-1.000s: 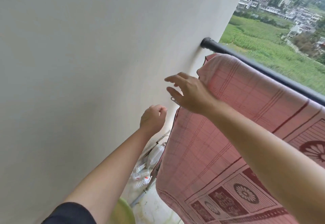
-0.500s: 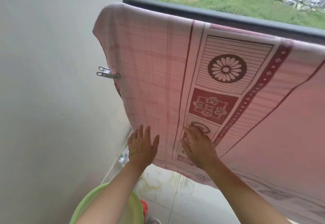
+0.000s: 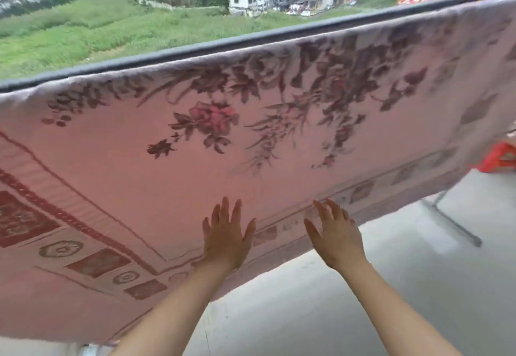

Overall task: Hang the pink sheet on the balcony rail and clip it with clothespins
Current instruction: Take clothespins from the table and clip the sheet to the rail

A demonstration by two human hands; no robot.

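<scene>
Sheet (image 3: 251, 138) under both flat hands (image 3: 226, 237)

Pink sheet (image 3: 195, 182) with dark floral print, draped over dark balcony rail (image 3: 173, 54), hanging beyond both hands, lower border at fingertips

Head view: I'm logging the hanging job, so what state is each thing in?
pink sheet: draped over the rail, spread out.
balcony rail: carries the sheet.
left hand: open, flat against the sheet.
right hand: open, at the sheet's lower edge.
</scene>
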